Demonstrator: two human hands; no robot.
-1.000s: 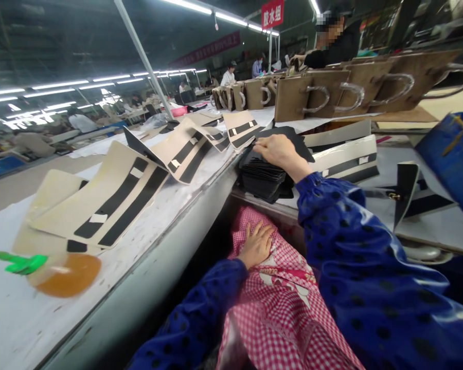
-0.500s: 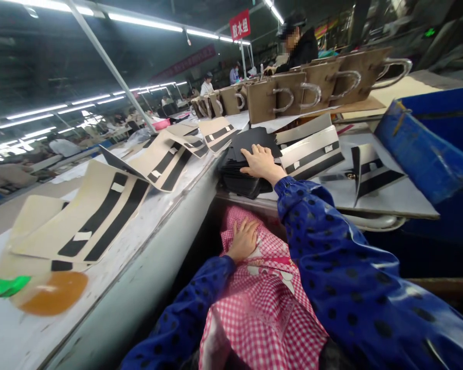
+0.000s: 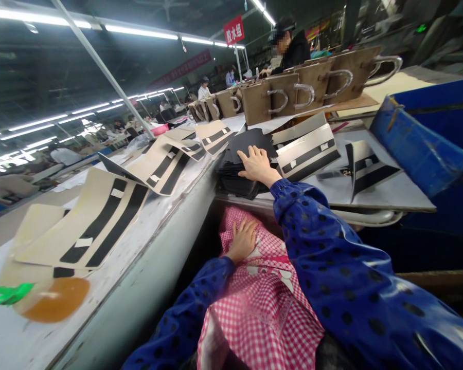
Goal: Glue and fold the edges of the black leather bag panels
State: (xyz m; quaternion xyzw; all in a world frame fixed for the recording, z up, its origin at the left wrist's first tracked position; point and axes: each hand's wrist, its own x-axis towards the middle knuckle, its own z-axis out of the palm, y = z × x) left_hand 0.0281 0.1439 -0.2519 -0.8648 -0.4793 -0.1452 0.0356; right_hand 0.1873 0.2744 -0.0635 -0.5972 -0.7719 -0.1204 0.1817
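Note:
My right hand (image 3: 256, 165) lies on top of a stack of black flat pieces (image 3: 237, 181), its fingers stretched out. Down on the pink checked apron (image 3: 254, 303) over my lap rests my left hand (image 3: 243, 239), fingers spread and holding nothing. Just right of the stack are cream panels (image 3: 308, 154) with black strips and small white tabs. Another curved cream panel (image 3: 364, 167) stands farther right, beside a small metal fitting (image 3: 346, 172).
More striped cream panels (image 3: 100, 221) lie along the left table (image 3: 139, 262). An amber, glue-like blob (image 3: 57, 299) with a green strip sits in front. Brown boards with wrapped handles (image 3: 272, 100) stand behind. A blue bin (image 3: 420, 146) is at right. A person (image 3: 295, 54) works beyond.
The view has shifted slightly. My right hand stays on the black stack, and my left hand stays on the apron.

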